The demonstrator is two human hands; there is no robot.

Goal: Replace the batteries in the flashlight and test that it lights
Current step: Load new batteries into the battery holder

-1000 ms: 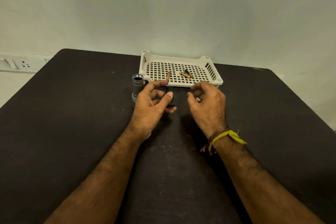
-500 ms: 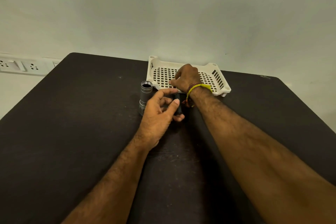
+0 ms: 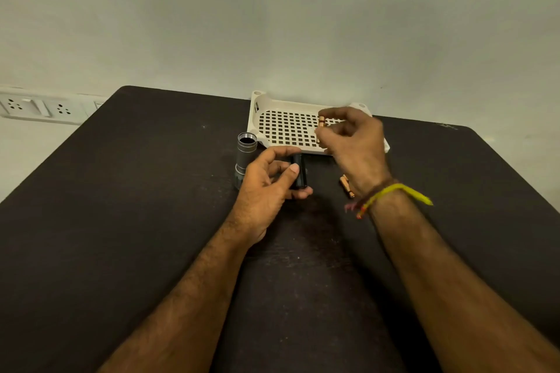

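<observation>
The grey flashlight body (image 3: 246, 157) stands upright on the dark table (image 3: 121, 221), its open end up, just left of my left hand (image 3: 266, 191). That hand grips a black cylindrical battery holder (image 3: 300, 174) between thumb and fingers. My right hand (image 3: 351, 145) hovers over the front right of the white perforated tray (image 3: 285, 130), pinching copper-coloured batteries (image 3: 321, 121) in its fingertips. Two more batteries (image 3: 347, 186) lie on the table beside my right wrist.
The tray sits at the table's far edge against the wall. A white socket strip (image 3: 39, 106) is on the wall at the left. A yellow and red thread band (image 3: 391, 194) circles my right wrist.
My right hand went from beside the holder into the tray and has come up holding batteries. The tray floor now shows none. My left hand kept its grip on the holder.
</observation>
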